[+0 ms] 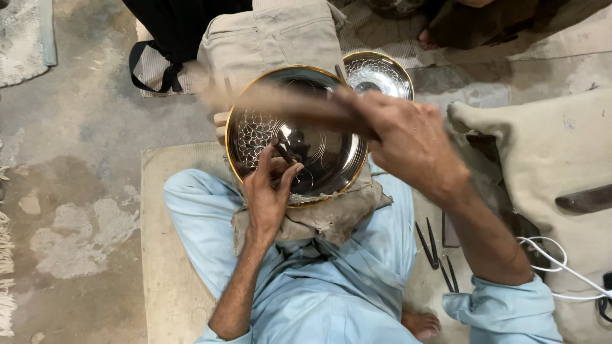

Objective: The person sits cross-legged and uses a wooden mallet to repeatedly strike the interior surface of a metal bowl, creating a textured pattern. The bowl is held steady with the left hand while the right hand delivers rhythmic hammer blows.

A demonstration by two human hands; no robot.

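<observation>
While I sit cross-legged on the mat, the work rests tilted on a cloth pad over my lap.

Plate: round metal plate [319, 150] with a gold-coloured rim, polished and mirror-bright, a net-like engraved pattern covering its left part; it leans on the padded cloth bundle [331, 220] against my knees.

Left hand: my left hand [271, 188] lies on the plate's lower left face, fingers drawn together and pinching a short dark chisel [285, 151], its tip set on the metal just beside the engraved patch.

Right hand: my right hand [408, 137] is raised above the plate's right rim, fist closed around the handle of a wooden mallet [280, 102]; the mallet is blurred by motion, so I can only guess at its head, somewhere over the upper left of the plate.

Second plate: a smaller metal plate [379, 75] with the same gold rim and patterned centre, lying just behind the first, partly covered by it.

Spare tools: thin dark pointed tools [433, 245] on the mat by my right knee, near my forearm.

Cushions: one beige canvas cushion [274, 38] beyond the plates, another [554, 153] at my right, a white cable [561, 264] trailing over it.

Floor: worn concrete [76, 159], patchy.

Nearby: a bare foot [428, 39] of another person at the top edge.
</observation>
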